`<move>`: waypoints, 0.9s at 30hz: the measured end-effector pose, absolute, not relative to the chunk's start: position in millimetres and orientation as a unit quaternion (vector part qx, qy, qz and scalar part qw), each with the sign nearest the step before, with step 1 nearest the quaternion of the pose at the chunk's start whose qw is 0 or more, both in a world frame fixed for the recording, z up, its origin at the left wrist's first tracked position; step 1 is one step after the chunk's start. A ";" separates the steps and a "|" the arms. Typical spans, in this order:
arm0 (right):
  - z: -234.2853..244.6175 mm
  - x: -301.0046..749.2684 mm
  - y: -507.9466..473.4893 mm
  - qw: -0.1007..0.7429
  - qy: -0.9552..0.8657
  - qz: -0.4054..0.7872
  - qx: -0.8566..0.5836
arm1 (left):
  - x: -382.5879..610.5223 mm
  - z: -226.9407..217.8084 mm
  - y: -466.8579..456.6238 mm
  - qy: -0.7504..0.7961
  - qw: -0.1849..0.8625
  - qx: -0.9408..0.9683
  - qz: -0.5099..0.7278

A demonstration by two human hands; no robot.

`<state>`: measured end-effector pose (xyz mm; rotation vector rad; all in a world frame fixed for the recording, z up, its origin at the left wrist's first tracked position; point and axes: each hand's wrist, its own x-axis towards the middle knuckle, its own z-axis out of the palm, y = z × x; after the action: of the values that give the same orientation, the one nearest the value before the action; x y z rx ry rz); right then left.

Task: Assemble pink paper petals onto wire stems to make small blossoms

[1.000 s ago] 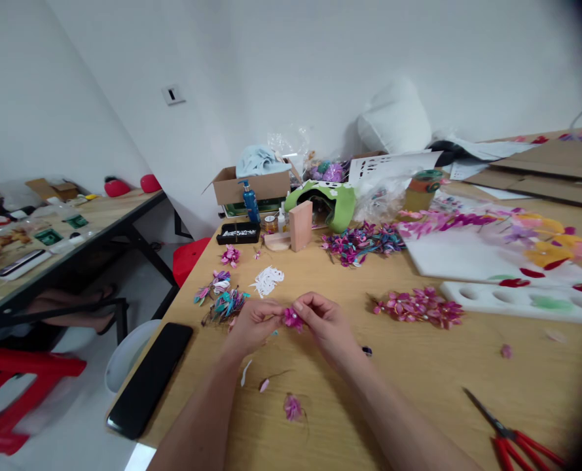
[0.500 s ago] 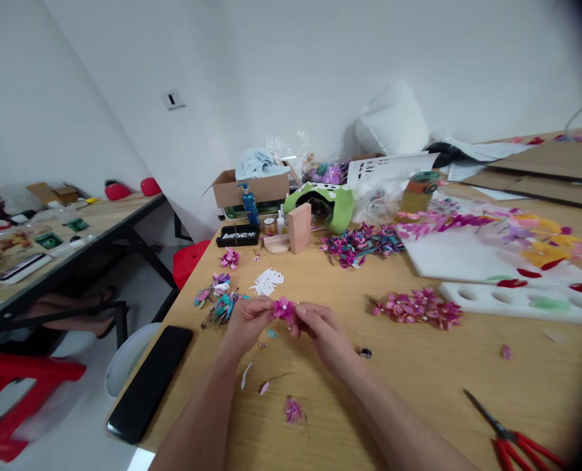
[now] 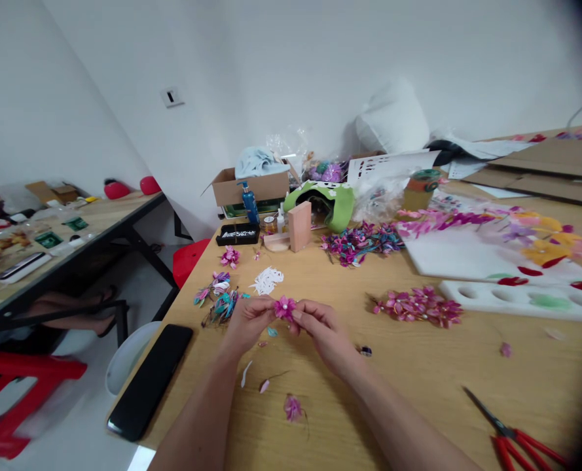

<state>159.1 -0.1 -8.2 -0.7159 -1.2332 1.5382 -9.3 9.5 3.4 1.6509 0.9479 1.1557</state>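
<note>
Between my two hands is a small magenta artificial flower (image 3: 285,307) with a pale bead at its centre, facing me just above the table. My left hand (image 3: 249,323) pinches it from the left side. From the right, the fingers of my right hand (image 3: 316,323) are closed on its edge. Loose on the wood below lie a pink flower (image 3: 293,408), a thin-stemmed bud (image 3: 265,386) and a white petal strip (image 3: 246,374). Beyond my left hand are bundles of blue and purple petals (image 3: 226,305) and a heap of white pieces (image 3: 268,280).
Red-handled scissors (image 3: 505,432) lie at front right, a black phone (image 3: 150,383) at the left edge. Bunched pink flowers (image 3: 421,307) and a white palette (image 3: 521,301) sit to the right. A wooden block (image 3: 300,227), blue pump bottle (image 3: 249,203) and cardboard box (image 3: 266,188) stand behind.
The flower has turned slightly, so its face and bead show more fully. My right fingers have shifted a little on its right edge; the table items stay put.
</note>
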 end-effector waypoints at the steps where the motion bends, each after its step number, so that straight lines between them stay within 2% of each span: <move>1: -7.9 159.2 -0.2 0.500 -0.507 0.637 -0.294 | -9.0 3.9 9.2 0.383 0.441 0.666 0.464; 19: -7.8 159.3 -1.1 0.515 -0.490 0.643 -0.286 | -6.1 9.7 7.0 0.356 0.453 0.668 0.471; 23: -10.9 158.8 0.2 0.526 -0.457 0.654 -0.294 | -5.4 5.4 7.9 0.368 0.506 0.584 0.517; 27: -10.2 158.4 1.9 0.539 -0.458 0.627 -0.326 | -2.4 4.9 8.9 0.337 0.617 0.404 0.584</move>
<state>158.4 1.9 -10.2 -0.7762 -1.0886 1.4905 -2.4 8.9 4.9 0.9303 0.7764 1.3453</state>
